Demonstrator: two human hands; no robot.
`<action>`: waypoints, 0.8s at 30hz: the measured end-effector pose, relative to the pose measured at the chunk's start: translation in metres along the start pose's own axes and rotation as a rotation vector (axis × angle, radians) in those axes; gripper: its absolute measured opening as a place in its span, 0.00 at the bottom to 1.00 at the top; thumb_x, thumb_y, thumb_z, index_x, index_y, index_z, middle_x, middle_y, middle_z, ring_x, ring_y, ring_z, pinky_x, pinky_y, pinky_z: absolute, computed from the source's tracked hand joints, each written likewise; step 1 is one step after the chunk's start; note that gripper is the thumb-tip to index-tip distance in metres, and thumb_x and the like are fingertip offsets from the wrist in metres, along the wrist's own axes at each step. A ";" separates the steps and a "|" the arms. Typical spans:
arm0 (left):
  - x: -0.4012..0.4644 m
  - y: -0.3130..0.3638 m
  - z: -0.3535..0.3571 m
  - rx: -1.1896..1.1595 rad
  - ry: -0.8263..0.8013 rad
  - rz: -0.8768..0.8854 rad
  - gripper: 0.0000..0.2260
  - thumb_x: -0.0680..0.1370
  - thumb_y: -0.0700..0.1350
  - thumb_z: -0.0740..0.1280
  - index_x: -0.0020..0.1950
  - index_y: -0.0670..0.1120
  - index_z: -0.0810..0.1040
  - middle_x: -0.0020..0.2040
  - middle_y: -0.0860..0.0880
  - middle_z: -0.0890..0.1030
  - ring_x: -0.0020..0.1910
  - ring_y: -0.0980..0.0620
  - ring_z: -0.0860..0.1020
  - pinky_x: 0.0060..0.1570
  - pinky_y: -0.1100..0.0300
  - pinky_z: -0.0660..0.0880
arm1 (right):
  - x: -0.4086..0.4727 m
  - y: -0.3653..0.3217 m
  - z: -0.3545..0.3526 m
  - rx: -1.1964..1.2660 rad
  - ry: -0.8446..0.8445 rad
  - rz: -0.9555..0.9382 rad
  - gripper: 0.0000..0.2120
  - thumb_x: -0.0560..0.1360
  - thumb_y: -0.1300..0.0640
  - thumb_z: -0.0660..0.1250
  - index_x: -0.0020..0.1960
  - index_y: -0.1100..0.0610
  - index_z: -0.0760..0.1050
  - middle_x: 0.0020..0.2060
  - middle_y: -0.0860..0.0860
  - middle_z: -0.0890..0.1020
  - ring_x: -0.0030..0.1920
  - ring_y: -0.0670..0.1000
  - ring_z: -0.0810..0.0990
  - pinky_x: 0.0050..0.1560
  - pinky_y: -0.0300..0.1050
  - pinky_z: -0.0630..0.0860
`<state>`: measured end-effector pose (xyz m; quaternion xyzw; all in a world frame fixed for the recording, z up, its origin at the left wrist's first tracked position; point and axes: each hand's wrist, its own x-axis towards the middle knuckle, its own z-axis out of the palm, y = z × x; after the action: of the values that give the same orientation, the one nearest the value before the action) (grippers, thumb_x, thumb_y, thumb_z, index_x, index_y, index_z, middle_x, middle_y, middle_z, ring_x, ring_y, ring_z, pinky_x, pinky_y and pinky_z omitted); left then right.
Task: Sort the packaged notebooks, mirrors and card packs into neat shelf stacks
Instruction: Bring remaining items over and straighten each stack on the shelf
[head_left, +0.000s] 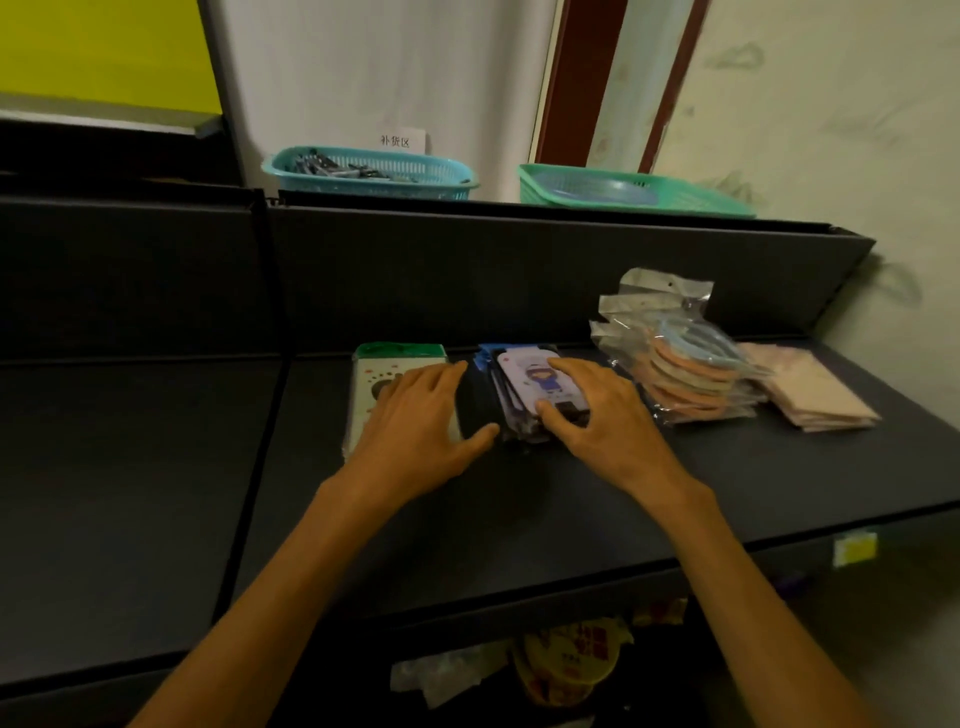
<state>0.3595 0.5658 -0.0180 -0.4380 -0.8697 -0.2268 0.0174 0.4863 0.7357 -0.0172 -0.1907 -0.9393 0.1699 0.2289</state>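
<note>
While the purple stack (524, 389) sits mid-shelf (519, 499), the right hand (597, 415) pinches its near edge with thumb and curled fingers; the left hand (415, 421) lies flat, fingers straight, across the green-edged stack (400, 364) beside it. Slippery wrappers could slide apart if squeezed unevenly, spilling toward the mirrors (680, 364)

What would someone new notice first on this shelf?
Both hands meet at the shelf's middle: the right hand grips a stack of cartoon-printed packs, and the left hand rests on a green-topped stack beside it. To the right sit bagged orange mirrors.
</note>
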 end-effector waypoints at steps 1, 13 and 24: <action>0.003 0.007 0.004 -0.005 -0.010 0.004 0.38 0.73 0.63 0.65 0.77 0.51 0.53 0.75 0.48 0.62 0.72 0.48 0.62 0.71 0.51 0.58 | 0.000 0.009 -0.002 -0.005 -0.010 -0.005 0.30 0.72 0.39 0.62 0.70 0.52 0.67 0.66 0.51 0.73 0.65 0.50 0.71 0.65 0.55 0.70; 0.029 0.069 0.053 -0.277 0.072 -0.193 0.37 0.70 0.59 0.72 0.74 0.52 0.61 0.72 0.50 0.68 0.67 0.52 0.69 0.61 0.63 0.65 | 0.022 0.077 -0.013 0.360 -0.295 0.035 0.33 0.73 0.46 0.69 0.73 0.51 0.60 0.69 0.50 0.70 0.65 0.47 0.70 0.61 0.38 0.67; 0.032 0.079 0.065 -0.441 0.026 -0.363 0.36 0.75 0.50 0.69 0.77 0.48 0.54 0.72 0.48 0.68 0.69 0.51 0.69 0.62 0.63 0.64 | 0.031 0.088 -0.004 0.560 -0.494 0.046 0.34 0.74 0.42 0.66 0.75 0.46 0.57 0.69 0.47 0.71 0.68 0.48 0.70 0.65 0.40 0.66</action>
<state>0.4121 0.6571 -0.0393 -0.2656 -0.8632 -0.4155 -0.1079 0.4872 0.8264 -0.0383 -0.0952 -0.8788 0.4663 0.0348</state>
